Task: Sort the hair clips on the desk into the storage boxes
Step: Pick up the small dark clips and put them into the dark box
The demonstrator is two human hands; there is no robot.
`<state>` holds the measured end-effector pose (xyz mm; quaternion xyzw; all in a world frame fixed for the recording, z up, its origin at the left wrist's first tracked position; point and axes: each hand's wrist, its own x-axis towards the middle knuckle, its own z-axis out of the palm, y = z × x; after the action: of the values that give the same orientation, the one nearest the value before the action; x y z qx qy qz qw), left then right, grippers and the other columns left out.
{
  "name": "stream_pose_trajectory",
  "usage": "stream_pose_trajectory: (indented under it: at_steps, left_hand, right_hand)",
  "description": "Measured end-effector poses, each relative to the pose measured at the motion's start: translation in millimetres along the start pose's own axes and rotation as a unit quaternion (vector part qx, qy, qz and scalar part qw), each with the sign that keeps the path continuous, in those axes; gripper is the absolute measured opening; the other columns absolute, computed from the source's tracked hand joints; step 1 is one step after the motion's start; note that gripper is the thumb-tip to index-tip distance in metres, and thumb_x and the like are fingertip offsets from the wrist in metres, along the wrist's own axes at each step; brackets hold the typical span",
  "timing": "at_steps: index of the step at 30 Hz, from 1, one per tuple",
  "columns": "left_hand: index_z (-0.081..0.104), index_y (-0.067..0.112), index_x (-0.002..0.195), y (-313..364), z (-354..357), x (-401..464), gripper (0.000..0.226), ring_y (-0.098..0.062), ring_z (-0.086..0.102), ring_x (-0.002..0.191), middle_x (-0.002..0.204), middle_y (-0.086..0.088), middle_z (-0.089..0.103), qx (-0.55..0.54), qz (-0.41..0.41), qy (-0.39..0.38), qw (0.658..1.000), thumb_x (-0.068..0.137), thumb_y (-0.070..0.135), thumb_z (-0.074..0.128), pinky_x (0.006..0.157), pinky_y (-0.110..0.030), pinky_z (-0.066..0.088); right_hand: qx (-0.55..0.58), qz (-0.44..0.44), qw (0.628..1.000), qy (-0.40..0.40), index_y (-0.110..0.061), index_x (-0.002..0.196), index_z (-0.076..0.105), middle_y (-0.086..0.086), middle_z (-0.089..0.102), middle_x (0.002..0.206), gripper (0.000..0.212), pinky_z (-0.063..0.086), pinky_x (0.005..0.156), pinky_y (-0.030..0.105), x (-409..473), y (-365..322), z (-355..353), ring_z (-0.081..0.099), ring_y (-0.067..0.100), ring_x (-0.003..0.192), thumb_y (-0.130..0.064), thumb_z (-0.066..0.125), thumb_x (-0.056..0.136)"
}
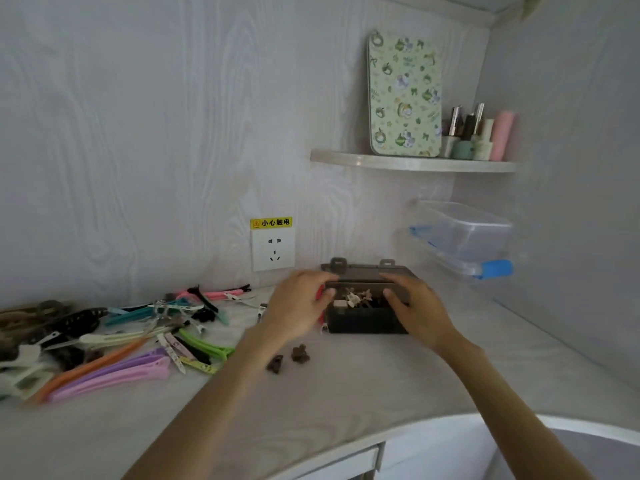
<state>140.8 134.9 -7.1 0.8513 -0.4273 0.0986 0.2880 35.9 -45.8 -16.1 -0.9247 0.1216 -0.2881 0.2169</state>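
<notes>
1. Hair clips [114, 341] are mostly heaped on the left side of the desk [346, 386]. The long duckbill ones lie flat, and their long axes run roughly left-to-right, fanned a bit: the purple clips [114, 374] and the orange clip [93, 367] slant from lower left up toward the right, while the green clip [204, 345] slants down to the right.
2. Two small brown claw clips [289, 358] sit apart from the heap, near the middle of the desk, just in front of the left hand [301, 306].
3. Dark storage box [367, 306] stands at the back of the desk with its lid tipped open against the wall, long side facing the camera. A few small clips are inside, pale and brownish, too blurry to sort out.
4. The left hand is at the box's left end, fingers curled loosely. Something red shows at its fingertips, maybe a clip, but I honestly can't tell if it's held.
5. Right hand [415, 306] is at the box's right end with its fingers spread apart over the rim, looks like it's touching the box.
6. Clear storage box [460, 233] with blue latches sits in the right back corner, well apart from the dark one, and it's pretty smeared.
7. The far-left edge of the heap is cut off and blurry, with some dark and tortoiseshell-looking bits there. The wall socket [273, 249] with a yellow label is behind the heap.
</notes>
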Motion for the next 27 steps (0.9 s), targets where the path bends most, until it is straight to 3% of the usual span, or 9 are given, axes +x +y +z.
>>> stream_pose_trajectory:
  at_steps: [3,6,8,10,13,16,21,23,27]
  left_hand:
    - [0.06,0.029,0.119,-38,-34,-26,0.027,-0.008,0.051,0.118,0.125,0.014,0.058,-0.021,-0.036,-0.05,0.998,0.093,0.028,0.053,0.101,-0.031,0.041]
    - [0.062,0.039,0.108,-75,-59,-62,0.019,-0.001,0.053,0.11,0.115,0.021,0.059,-0.009,-0.073,-0.089,0.993,0.091,0.035,0.056,0.093,-0.027,0.044]
    - [0.059,0.046,0.101,-86,-70,-84,0.018,0.008,0.052,0.103,0.108,0.03,0.059,-0.022,-0.087,-0.087,0.992,0.083,0.046,0.059,0.087,-0.02,0.045]
    - [0.061,0.047,0.097,-90,-77,-100,0.028,0.011,0.052,0.097,0.099,0.033,0.06,-0.038,-0.087,-0.083,0.992,0.071,0.057,0.065,0.079,-0.013,0.043]
    - [0.063,0.042,0.103,-89,-71,-106,0.036,0.01,0.053,0.096,0.1,0.03,0.061,-0.035,-0.077,-0.1,0.991,0.07,0.048,0.075,0.084,-0.017,0.046]
    - [0.062,0.043,0.104,-91,-62,-99,0.03,0.003,0.054,0.096,0.105,0.024,0.06,-0.021,-0.074,-0.1,0.992,0.077,0.036,0.072,0.088,-0.026,0.048]
    - [0.065,0.037,0.104,-88,-65,-80,0.024,-0.004,0.058,0.088,0.091,0.023,0.058,0.04,-0.103,-0.141,0.984,0.081,0.029,0.065,0.08,-0.027,0.05]
    - [0.066,0.038,0.097,-87,-67,-76,0.019,-0.001,0.057,0.077,0.08,0.024,0.056,0.04,-0.108,-0.145,0.983,0.081,0.029,0.064,0.07,-0.022,0.047]
    - [0.067,0.037,0.098,-90,-63,-77,0.015,-0.001,0.059,0.082,0.084,0.024,0.059,0.016,-0.12,-0.121,0.985,0.085,0.033,0.061,0.078,-0.028,0.051]
  right_hand:
    - [0.033,-0.035,0.999,0.026,-0.023,0.116,0.061,-0.003,0.064,0.115,0.028,0.041,0.091,0.019,-6,-31,5,0.056,0.011,0.107,-0.022,0.058,0.089]
    - [0.065,-0.091,0.986,-0.126,-0.031,0.114,0.06,-0.01,0.063,0.108,0.033,0.053,0.084,0.028,-17,-63,23,0.058,0.003,0.088,-0.035,0.065,0.083]
    - [0.056,-0.096,0.964,-0.243,-0.038,0.122,0.051,-0.017,0.052,0.109,0.05,0.049,0.079,0.018,-26,-80,38,0.051,-0.004,0.086,-0.049,0.067,0.076]
    - [0.024,-0.097,0.952,-0.288,-0.041,0.127,0.043,-0.018,0.046,0.11,0.062,0.045,0.08,0.016,-33,-92,56,0.049,-0.004,0.09,-0.059,0.065,0.072]
    - [-0.009,-0.109,0.972,-0.207,-0.04,0.121,0.045,-0.013,0.049,0.111,0.053,0.046,0.08,0.023,-46,-100,82,0.052,0.005,0.094,-0.062,0.059,0.075]
    - [0.011,-0.119,0.984,-0.133,-0.036,0.111,0.054,-0.01,0.056,0.102,0.028,0.047,0.077,0.024,-51,-99,91,0.054,0.007,0.088,-0.045,0.057,0.085]
    - [0.1,-0.042,0.988,-0.107,-0.031,0.095,0.061,-0.013,0.062,0.089,0.01,0.042,0.063,0.008,-43,-85,85,0.055,0.001,0.072,-0.033,0.063,0.085]
    - [0.171,0.004,0.98,-0.105,-0.027,0.089,0.06,-0.008,0.064,0.084,0.007,0.045,0.06,0.012,-39,-83,86,0.057,0.005,0.065,-0.029,0.065,0.084]
    - [0.242,0.018,0.967,-0.078,-0.024,0.091,0.061,-0.009,0.064,0.082,0.01,0.047,0.061,0.014,-38,-81,76,0.058,0.002,0.064,-0.019,0.066,0.084]
